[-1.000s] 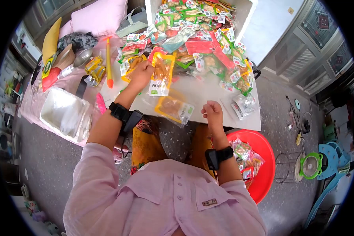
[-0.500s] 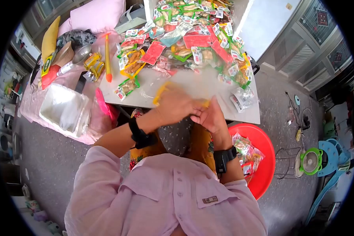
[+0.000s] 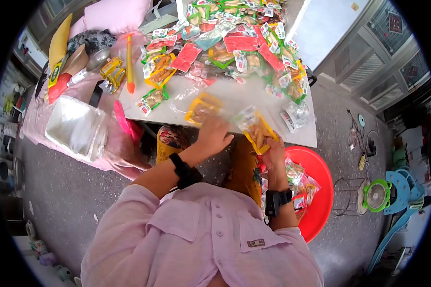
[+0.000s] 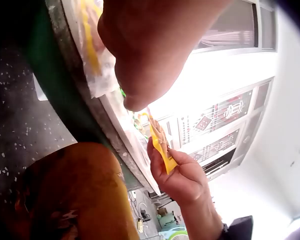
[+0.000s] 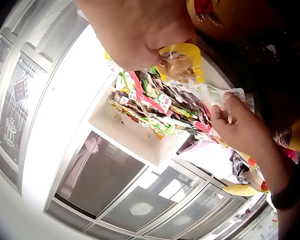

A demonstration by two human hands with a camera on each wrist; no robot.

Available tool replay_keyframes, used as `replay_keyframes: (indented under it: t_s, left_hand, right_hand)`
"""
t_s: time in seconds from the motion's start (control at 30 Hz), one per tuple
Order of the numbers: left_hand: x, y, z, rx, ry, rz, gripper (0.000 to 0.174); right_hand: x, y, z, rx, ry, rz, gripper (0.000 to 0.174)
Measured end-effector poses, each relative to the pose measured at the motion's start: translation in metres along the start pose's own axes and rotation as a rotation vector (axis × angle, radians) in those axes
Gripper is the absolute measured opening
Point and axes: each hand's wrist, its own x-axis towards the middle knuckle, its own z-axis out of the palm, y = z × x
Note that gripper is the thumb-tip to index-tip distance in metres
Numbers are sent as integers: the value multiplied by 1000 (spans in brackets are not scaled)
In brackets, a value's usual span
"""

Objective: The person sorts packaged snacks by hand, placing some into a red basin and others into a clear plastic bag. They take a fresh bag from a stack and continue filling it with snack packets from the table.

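Observation:
My right hand (image 3: 274,154) grips the lower end of a yellow-edged clear packet (image 3: 259,131), raised over the table's front edge. In the right wrist view, the same packet (image 5: 182,62) extends from the fingers. Another yellow-edged packet (image 3: 201,107) lies near the table's front edge, partly covered by my left hand (image 3: 213,134). That hand's thumb stands apart from its fingers, whose tips are blurred in the head view. In the left wrist view, the right hand (image 4: 182,180) pinches its packet's edge between thumb and fingers.
Many packets (image 3: 241,44) are heaped at the table's back, spilling from a white foam box. A green-edged packet (image 3: 153,99) lies left. A red basin (image 3: 323,191) with packets stands right, below the table. A white tray (image 3: 74,126) sits on the pink cloth.
My left hand came from the pile to meet the right hand, then drew back left. The right hand, empty a second ago, now holds a packet.

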Motion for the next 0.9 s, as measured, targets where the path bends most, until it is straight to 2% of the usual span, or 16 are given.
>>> replay_keyframes:
  t_s: [0.1,0.3,0.4,0.5,0.7,0.9]
  left_hand:
    - [1,-3,9,99,55,-18,24]
    - [1,-20,27,178,58,-46,10]
    - [-1,-22,25,121,38,-62,9]
    - [-2,-24,21,19,107,-28,8]
    - [-1,-14,9,-113,116,-70,8]
    - [4,-3,-3,-115,204,28,9]
  right_hand:
    - [2,1,0,7,-6,-51,41]
    - [-1,7,4,-4,-39,-12,40]
    - [-1,12,2,-12,-16,-14,39]
    - [-6,11,7,-3,-30,-20,38]
    - [-6,13,11,-114,-82,117,37]
    - [7,16,9,-258,-152,166,36]
